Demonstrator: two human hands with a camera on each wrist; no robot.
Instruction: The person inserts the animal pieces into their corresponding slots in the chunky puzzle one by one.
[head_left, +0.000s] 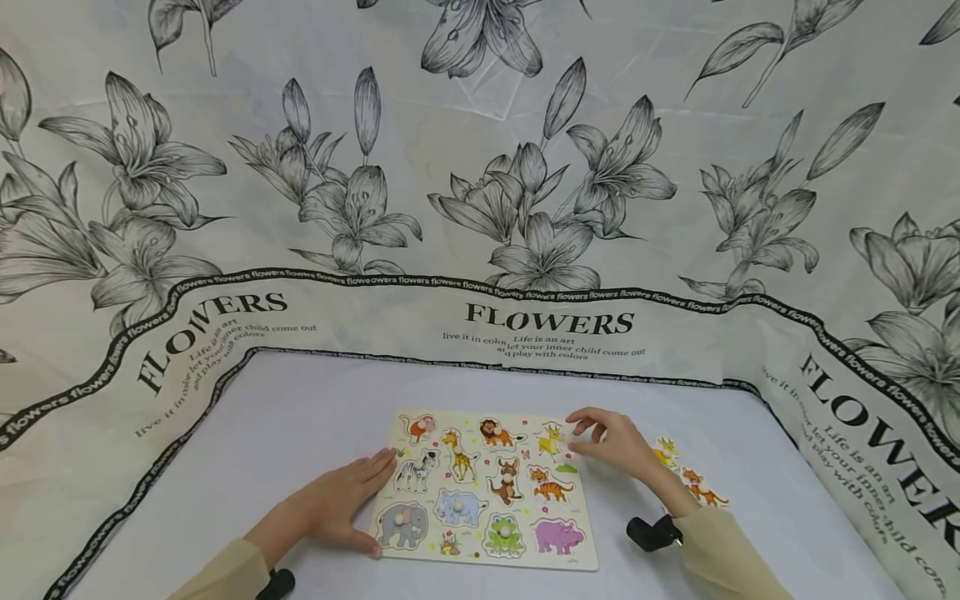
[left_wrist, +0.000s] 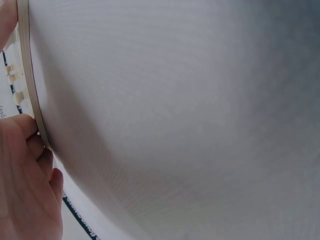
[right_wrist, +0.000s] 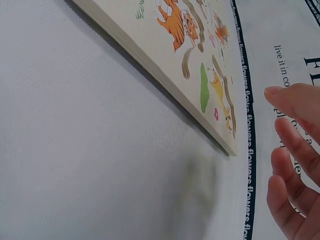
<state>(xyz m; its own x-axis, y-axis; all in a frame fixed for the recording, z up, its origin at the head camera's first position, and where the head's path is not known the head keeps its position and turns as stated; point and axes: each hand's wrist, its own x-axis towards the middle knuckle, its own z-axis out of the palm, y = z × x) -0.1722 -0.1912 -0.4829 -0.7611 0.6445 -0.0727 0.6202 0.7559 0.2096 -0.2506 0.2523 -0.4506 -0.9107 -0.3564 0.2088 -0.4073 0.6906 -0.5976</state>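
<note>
A cream wooden animal puzzle board (head_left: 585, 512) lies flat, with knobs standing on several animals such as the lion (head_left: 493, 432), elephant (head_left: 403, 525) and frog (head_left: 505, 535). My left hand (head_left: 341, 504) rests along its left side, thumb at the near corner and fingertips against the edge. In the left wrist view those fingers (left_wrist: 25, 165) meet the board's side. Over the upper right edge hovers my right hand (head_left: 611, 442), beside the yellow animal picture (head_left: 551, 439). The right wrist view shows its fingers (right_wrist: 295, 105) spread and slightly bent, holding nothing.
Loose on the white table (head_left: 315, 392), right of the board, lie a yellow animal piece (head_left: 666, 451) and an orange tiger piece (head_left: 703, 487), partly behind the right forearm. A flower-printed cloth (head_left: 480, 208) rises around the table's back and sides.
</note>
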